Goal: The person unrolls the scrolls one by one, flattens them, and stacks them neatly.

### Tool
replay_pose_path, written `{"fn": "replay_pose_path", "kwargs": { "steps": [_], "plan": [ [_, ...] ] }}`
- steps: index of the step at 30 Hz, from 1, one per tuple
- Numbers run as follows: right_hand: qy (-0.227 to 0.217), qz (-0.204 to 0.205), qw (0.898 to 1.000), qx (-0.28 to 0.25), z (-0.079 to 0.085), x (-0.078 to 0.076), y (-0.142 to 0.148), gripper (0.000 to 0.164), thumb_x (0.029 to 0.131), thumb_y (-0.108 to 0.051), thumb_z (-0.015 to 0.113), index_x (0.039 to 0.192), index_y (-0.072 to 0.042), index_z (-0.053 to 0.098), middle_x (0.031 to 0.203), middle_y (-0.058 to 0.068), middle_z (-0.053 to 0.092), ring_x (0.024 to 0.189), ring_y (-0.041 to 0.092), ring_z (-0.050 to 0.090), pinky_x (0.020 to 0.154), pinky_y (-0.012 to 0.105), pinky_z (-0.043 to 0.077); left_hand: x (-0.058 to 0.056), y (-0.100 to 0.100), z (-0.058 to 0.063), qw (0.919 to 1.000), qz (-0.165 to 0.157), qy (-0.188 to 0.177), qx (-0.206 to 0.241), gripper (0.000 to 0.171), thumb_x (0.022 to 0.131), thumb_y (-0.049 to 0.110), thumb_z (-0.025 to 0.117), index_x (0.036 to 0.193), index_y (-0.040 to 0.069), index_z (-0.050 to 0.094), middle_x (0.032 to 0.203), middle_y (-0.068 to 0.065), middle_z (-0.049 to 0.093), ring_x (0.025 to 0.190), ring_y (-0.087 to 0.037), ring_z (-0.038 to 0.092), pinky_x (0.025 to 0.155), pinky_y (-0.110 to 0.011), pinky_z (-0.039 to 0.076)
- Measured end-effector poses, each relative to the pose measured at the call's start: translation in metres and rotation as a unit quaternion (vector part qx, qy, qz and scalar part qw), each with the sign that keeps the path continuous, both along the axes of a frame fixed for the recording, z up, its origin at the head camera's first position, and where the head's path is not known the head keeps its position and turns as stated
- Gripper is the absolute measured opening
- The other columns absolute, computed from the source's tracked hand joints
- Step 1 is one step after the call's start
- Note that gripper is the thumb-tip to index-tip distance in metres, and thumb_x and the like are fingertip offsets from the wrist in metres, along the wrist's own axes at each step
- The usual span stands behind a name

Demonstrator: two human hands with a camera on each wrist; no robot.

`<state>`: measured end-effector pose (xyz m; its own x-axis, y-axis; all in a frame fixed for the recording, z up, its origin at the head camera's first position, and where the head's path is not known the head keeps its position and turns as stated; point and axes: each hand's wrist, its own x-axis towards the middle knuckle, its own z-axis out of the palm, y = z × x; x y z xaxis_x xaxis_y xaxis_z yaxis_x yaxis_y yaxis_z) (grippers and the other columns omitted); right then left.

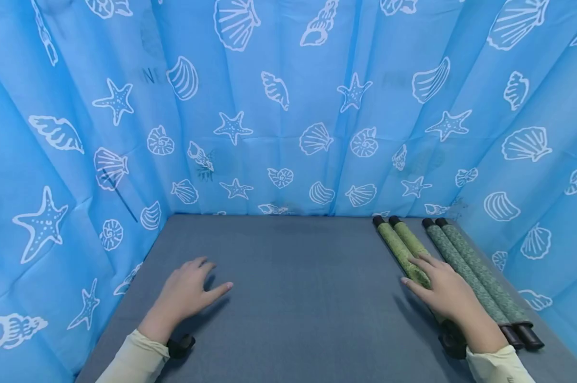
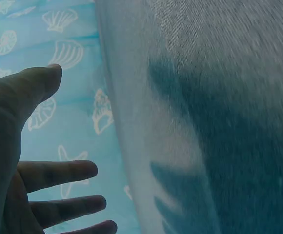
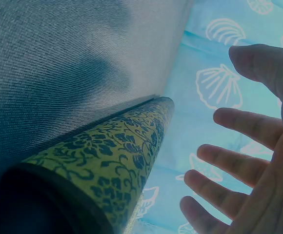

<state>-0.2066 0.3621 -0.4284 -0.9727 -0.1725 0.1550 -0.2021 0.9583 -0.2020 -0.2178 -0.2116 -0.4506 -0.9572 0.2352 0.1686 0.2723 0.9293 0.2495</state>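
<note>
Firstly, closest in, the right sleeve (image 1: 499, 364) is passing just beside the dark rolls (image 1: 470, 275), whose near ends are poking out past the arm; a sideways sweep could be knocking them askew.

The right strap (image 1: 453, 341) is overlapping the light rolls (image 1: 398, 251) in the head view, so their near ends are not showing there; a dipping wrist could be catching one.

Right grip (image 1: 448, 290) is hovering over the light rolls, fingers spread, holding nothing. Those two are lying side by side on the desk (image 1: 293, 276), at its right. Being round, one could be rolling off leftward after a lopsided touch.

Left grip (image 1: 185, 292) is hanging above the desk's left part, also spread and unladen, well apart from every roll. Any one-handed lift could therefore be leaving a far end tilting or swinging.

Farthest out, far ends are lying close to the curtain (image 1: 279, 106); pushing forward could be jamming them into its cloth.
</note>
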Motion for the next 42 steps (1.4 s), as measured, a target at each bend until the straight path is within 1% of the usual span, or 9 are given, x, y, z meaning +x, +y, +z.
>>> {"fn": "replay_pose_path", "kwargs": {
  "steps": [4,8,11,16,19,23,32,36,42],
  "plan": [
    [-0.010,0.003,1.000,-0.019,-0.001,0.002,0.003,0.063,0.104,-0.048,0.066,0.149,-0.004,0.060,0.154,0.035,0.049,0.134,0.063,0.047,0.101,0.080,0.041,0.000,0.006,-0.003,0.9999,-0.006,0.004,0.013,0.072,0.097,0.066,0.067,0.133,0.003,0.072,0.141,-0.026,0.065,0.128,-0.046,0.064,0.101,-0.068,0.052],
    [-0.010,0.005,0.999,-0.030,-0.003,0.002,0.008,0.062,0.105,-0.046,0.066,0.149,-0.003,0.060,0.154,0.034,0.049,0.134,0.062,0.048,0.101,0.079,0.043,-0.002,0.014,-0.006,0.9995,-0.008,0.015,0.028,0.069,0.096,0.063,0.070,0.132,0.004,0.073,0.143,-0.024,0.064,0.130,-0.044,0.064,0.104,-0.067,0.052],
    [-0.013,0.004,0.999,-0.040,-0.003,0.002,0.012,0.062,0.105,-0.045,0.066,0.149,-0.001,0.058,0.153,0.036,0.048,0.133,0.062,0.049,0.100,0.078,0.044,-0.004,0.022,-0.008,0.9990,-0.012,0.025,0.035,0.066,0.096,0.061,0.072,0.131,0.005,0.073,0.143,-0.023,0.065,0.131,-0.043,0.064,0.104,-0.067,0.052],
    [-0.004,0.004,0.999,-0.050,-0.001,0.003,0.016,0.059,0.105,-0.039,0.067,0.148,0.001,0.058,0.151,0.039,0.048,0.131,0.063,0.051,0.100,0.078,0.044,-0.005,0.033,-0.011,0.9984,-0.023,0.027,0.043,0.065,0.096,0.061,0.072,0.133,0.007,0.073,0.144,-0.021,0.064,0.132,-0.041,0.063,0.105,-0.066,0.052],
    [0.001,0.005,0.999,-0.052,0.000,0.005,0.019,0.059,0.105,-0.038,0.068,0.148,0.002,0.057,0.151,0.040,0.048,0.131,0.065,0.049,0.102,0.081,0.041,-0.005,0.040,-0.012,0.9982,-0.027,0.021,0.049,0.065,0.095,0.061,0.073,0.133,0.008,0.073,0.145,-0.019,0.064,0.132,-0.039,0.063,0.106,-0.064,0.053],
    [-0.003,0.006,0.998,-0.061,0.001,0.006,0.022,0.059,0.106,-0.038,0.067,0.148,0.002,0.058,0.152,0.041,0.046,0.132,0.066,0.046,0.103,0.083,0.038,-0.005,0.049,-0.013,0.9977,-0.036,0.015,0.056,0.063,0.096,0.060,0.073,0.133,0.009,0.073,0.144,-0.017,0.065,0.132,-0.037,0.064,0.106,-0.062,0.054],
    [-0.026,0.001,0.997,-0.075,0.000,0.007,0.035,0.057,0.109,-0.036,0.061,0.150,0.003,0.054,0.153,0.039,0.045,0.135,0.065,0.043,0.104,0.082,0.037,-0.006,0.070,-0.012,0.9956,-0.058,0.003,0.073,0.062,0.097,0.059,0.072,0.136,0.010,0.072,0.143,-0.013,0.065,0.130,-0.034,0.065,0.106,-0.058,0.055],
    [-0.025,0.004,0.996,-0.088,-0.002,0.007,0.040,0.056,0.109,-0.034,0.061,0.150,0.004,0.054,0.152,0.039,0.046,0.134,0.063,0.044,0.104,0.081,0.037,-0.006,0.079,-0.010,0.9941,-0.066,-0.002,0.087,0.062,0.097,0.059,0.072,0.137,0.011,0.071,0.142,-0.012,0.066,0.129,-0.032,0.066,0.104,-0.056,0.055],
    [-0.018,0.015,0.994,-0.111,-0.006,0.010,0.048,0.051,0.110,-0.030,0.060,0.148,0.003,0.055,0.149,0.036,0.050,0.133,0.061,0.046,0.102,0.081,0.038,-0.008,0.093,-0.011,0.9919,-0.082,-0.009,0.096,0.061,0.098,0.059,0.071,0.137,0.012,0.071,0.142,-0.010,0.067,0.130,-0.031,0.066,0.104,-0.057,0.056]
  ]
}}
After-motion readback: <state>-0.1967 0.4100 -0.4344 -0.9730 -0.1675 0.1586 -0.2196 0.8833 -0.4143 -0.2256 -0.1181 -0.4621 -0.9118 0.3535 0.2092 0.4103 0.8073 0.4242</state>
